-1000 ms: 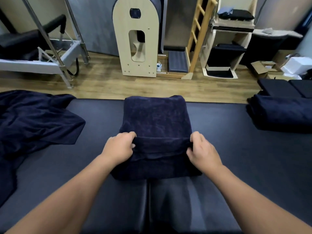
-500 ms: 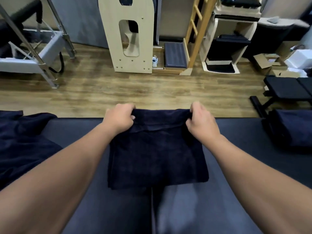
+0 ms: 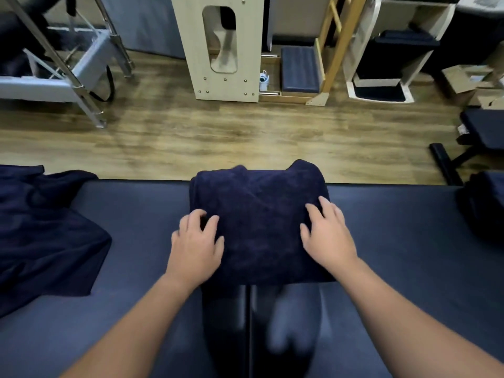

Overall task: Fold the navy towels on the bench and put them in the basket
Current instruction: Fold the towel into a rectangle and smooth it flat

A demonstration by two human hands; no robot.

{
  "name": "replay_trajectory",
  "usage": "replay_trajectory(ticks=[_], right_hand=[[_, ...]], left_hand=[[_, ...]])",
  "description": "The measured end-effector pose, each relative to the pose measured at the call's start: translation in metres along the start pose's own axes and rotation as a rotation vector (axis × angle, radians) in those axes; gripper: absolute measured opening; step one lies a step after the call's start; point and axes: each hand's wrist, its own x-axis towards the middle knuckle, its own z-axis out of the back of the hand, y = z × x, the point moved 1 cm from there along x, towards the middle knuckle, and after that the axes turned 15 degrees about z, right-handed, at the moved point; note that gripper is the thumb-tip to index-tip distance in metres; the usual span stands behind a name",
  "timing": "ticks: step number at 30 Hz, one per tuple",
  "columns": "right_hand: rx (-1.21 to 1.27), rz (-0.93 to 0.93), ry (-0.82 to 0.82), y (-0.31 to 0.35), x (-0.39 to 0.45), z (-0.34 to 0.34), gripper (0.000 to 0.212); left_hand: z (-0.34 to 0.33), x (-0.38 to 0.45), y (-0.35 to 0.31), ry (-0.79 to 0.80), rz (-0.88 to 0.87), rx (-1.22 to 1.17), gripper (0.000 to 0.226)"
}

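Wood-look floor and pale wooden studio equipment lie beyond the dark padded counter in front of you. The folded navy towel sits at the middle of the counter, its far end at the far edge, its long axis running from you toward the floor. Your left hand rests on its left side, fingers spread and relaxed, gripping nothing. Your right hand lies flat on its right side, its grip likewise loose. An unfolded navy towel sprawls at the left, and another dark bundle sits at the right edge.
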Motion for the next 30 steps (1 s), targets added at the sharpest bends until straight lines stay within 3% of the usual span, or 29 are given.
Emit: replay_trajectory(ticks=[3,6,9,11,17,30], right_hand=[[0.017,-0.107,-0.031,0.009,-0.038,-0.005,0.057],[0.005,-0.238,-0.074,0.021,-0.071,-0.008,0.062],[0.035,-0.311,-0.087,0.032,-0.090,-0.010,0.064],[0.080,-0.324,-0.076,0.034,-0.094,-0.008,0.060],[0.014,-0.322,-0.002,0.030,-0.131,0.001,0.054],[-0.008,-0.184,0.056,0.006,-0.246,-0.008,0.059]], left_hand=[[-0.003,-0.028,0.003,0.022,0.145,-0.072,0.060],[0.005,-0.044,0.004,0.142,0.365,-0.129,0.071],[0.022,-0.051,0.005,0.279,0.532,-0.262,0.048],[0.029,-0.057,0.007,0.357,0.542,-0.247,0.038],[0.041,-0.102,0.001,0.482,0.521,-0.161,0.042],[0.048,-0.238,-0.016,0.500,0.590,-0.120,0.043]])
